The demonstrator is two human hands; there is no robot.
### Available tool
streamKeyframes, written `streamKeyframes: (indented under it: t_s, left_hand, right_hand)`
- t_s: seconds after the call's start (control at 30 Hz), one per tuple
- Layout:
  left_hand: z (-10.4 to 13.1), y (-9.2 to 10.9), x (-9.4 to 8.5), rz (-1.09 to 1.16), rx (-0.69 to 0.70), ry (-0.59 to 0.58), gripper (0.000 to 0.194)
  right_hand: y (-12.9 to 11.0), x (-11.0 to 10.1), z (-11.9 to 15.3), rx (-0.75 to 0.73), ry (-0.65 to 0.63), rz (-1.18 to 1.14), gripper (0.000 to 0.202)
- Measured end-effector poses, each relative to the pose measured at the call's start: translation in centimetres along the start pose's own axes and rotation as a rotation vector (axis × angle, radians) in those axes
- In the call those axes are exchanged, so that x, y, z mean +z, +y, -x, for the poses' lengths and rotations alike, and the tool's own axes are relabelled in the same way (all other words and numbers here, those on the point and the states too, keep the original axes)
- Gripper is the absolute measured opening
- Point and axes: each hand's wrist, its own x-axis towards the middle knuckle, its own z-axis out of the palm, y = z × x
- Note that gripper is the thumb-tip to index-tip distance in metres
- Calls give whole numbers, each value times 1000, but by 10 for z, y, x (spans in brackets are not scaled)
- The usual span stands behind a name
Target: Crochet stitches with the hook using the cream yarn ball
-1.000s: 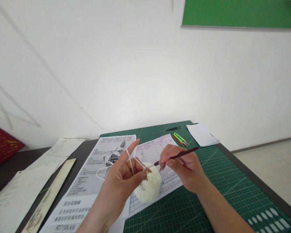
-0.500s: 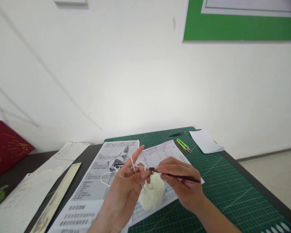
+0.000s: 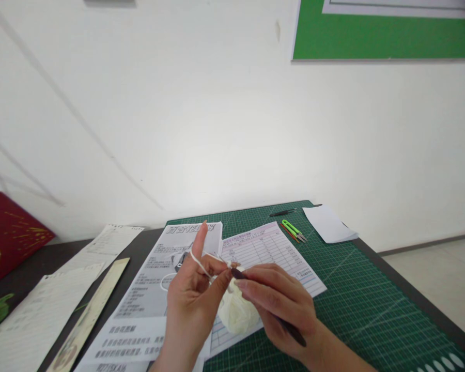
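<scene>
My left hand [image 3: 191, 294] pinches white yarn [image 3: 200, 265] between thumb and fingers, its index finger raised with the strand wrapped round it. In my right hand [image 3: 284, 297] is a dark-handled crochet hook [image 3: 293, 333], gripped near its front, with the handle slanting down to the right below the palm. The hook's tip meets the yarn at my left fingertips; the small stitches there are mostly hidden by fingers. Just below and behind both hands, a pale cream ball of yarn [image 3: 237, 312] rests on a printed form [image 3: 261, 243]. A loose loop of yarn shows left of my left hand.
A green cutting mat [image 3: 364, 294] covers the table's right side. On it lie green thread snips [image 3: 292, 229], black tweezers [image 3: 282, 213] and white paper [image 3: 327, 225]. Leftward are a printed pattern sheet [image 3: 139, 299], a ruler [image 3: 91, 315], handwritten pages [image 3: 54, 305] and a red item [image 3: 11, 232].
The hook's handle has swung from nearly level to slanting down. My left index finger has risen more upright, and both hands have come closer together, my right shifting slightly left.
</scene>
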Motion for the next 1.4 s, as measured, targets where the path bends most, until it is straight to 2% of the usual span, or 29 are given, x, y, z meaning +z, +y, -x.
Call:
streamKeyframes:
  t_s: [0.1, 0.27, 0.6, 0.8, 0.97, 1.13, 1.27, 1.4]
  left_hand:
    - [-4, 5, -2, 15, -75, -42, 81]
    - [-9, 13, -4, 58, -205, -63, 85]
    - [-11, 21, -9, 44, -352, -182, 74]
    - [-13, 21, -10, 54, -385, -214, 59]
    - [-10, 16, -6, 19, -319, -150, 61]
    - [-3, 5, 0, -11, -160, -32, 65]
    - [0, -3, 4, -53, -70, 43, 68]
    - [2, -9, 7, -76, -32, 104, 71]
  right_hand:
    - [-3, 1, -2, 159, 87, -111, 45]
    - [-1, -1, -4, 322, 182, -255, 31]
    - [4, -16, -12, 445, 241, -410, 12]
    - [12, -19, -13, 579, 307, -647, 9]
    - [16, -16, -17, 797, 394, -864, 12]
    - [16, -8, -17, 1025, 355, -986, 17]
    - [15, -3, -15, 1065, 370, -956, 19]
    - [13, 0, -15, 1030, 410, -839, 18]
